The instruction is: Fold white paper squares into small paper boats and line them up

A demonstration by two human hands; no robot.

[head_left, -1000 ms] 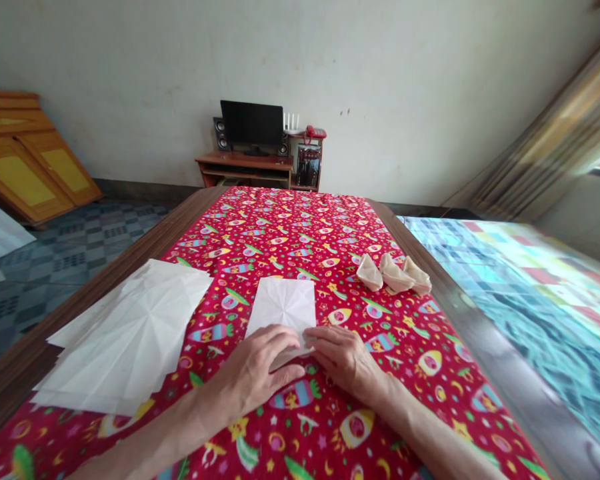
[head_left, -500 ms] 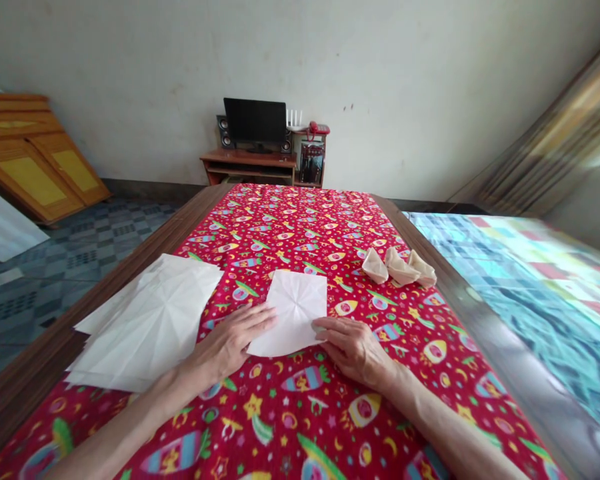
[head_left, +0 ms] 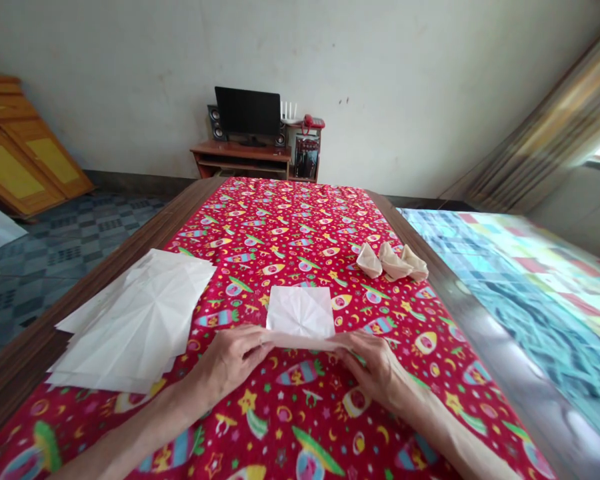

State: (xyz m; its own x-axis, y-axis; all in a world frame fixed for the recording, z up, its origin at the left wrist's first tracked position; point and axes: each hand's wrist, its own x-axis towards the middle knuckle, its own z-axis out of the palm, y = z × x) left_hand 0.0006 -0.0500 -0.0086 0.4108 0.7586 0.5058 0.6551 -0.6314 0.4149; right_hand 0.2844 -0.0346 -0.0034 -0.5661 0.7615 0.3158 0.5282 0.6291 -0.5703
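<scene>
A sheet of white paper (head_left: 301,309) with creases radiating from its middle lies on the red patterned cloth in front of me. Its near edge is lifted and bent up toward the middle. My left hand (head_left: 237,350) pinches the left end of that edge. At the right end, my right hand (head_left: 370,360) is closed on the paper between thumb and fingers. Left of my hands sits a stack of creased white paper sheets (head_left: 140,320). Several folded paper pieces (head_left: 391,261) stand in a row at the right.
The red cloth (head_left: 300,233) covers a dark wooden table (head_left: 180,213). Along its right side is a bed (head_left: 505,287) with checked covers. A monitor (head_left: 249,111) and a red telephone (head_left: 312,123) stand by the far wall, with a wooden cabinet (head_left: 25,147) at the left.
The near edge of the sheet was flat and is now lifted and bent over. Both hands have gone from resting at its sides to pinching the ends of that edge.
</scene>
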